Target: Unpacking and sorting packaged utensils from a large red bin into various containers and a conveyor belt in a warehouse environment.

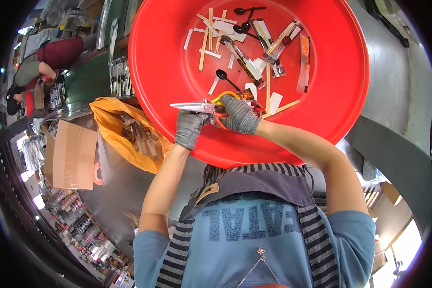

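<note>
Right now, your gloved right hand (241, 115) is wrapped around the handles of the scissors (196, 106), whose long axis runs from 3 to 9 o'clock, blades toward 9, over the 8 o'clock side of the red tub (333, 72). Your left hand (188, 128) sits nearer the blades, at their 6 o'clock, fingers curled; I can't tell whether they pinch anything.

Grey knit gloves (243, 116) go with a blue shirt (269, 257) and a purplish apron (261, 183) with striped straps (320, 242).
</note>
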The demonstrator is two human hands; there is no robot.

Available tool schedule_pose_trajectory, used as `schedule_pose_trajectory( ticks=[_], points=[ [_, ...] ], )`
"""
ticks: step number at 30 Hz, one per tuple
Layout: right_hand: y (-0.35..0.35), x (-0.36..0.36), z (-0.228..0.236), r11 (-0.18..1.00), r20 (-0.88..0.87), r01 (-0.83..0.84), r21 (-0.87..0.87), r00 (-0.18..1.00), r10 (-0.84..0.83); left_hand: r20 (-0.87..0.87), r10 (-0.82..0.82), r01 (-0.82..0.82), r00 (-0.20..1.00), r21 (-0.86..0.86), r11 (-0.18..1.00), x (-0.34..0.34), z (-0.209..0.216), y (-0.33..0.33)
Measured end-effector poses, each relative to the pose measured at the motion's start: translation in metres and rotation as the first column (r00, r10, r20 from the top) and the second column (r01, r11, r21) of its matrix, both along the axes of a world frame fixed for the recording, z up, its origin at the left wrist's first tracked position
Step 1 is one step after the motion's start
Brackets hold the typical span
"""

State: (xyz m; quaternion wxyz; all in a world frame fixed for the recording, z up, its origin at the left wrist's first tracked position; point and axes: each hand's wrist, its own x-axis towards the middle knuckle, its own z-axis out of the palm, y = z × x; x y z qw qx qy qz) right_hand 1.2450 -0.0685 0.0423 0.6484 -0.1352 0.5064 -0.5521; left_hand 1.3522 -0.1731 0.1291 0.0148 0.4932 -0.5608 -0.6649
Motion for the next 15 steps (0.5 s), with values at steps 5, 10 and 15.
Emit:
schedule_pose_trajectory(
  ticks=[5, 10, 15],
  points=[
    [-0.01, -0.003, 0.01, 0.95, 0.373, 0.223, 0.218, 0.88, -0.293, -0.012, -0.242, 0.22, 0.97, -0.38, 0.898, 0.009, -0.002, 0.012],
    [-0.009, -0.004, 0.022, 0.873, 0.636, 0.296, 0.387, 0.6, -0.485, 0.064, -0.242, 0.241, 0.968, -0.499, 0.832, 0.012, -0.011, 0.008],
    [0.001, -0.021, -0.002, 0.954, 0.423, 0.295, 0.044, 0.86, -0.286, 0.25, -0.357, 0.427, 0.9, -0.67, 0.607, 0.007, -0.006, -0.004]
  ],
)
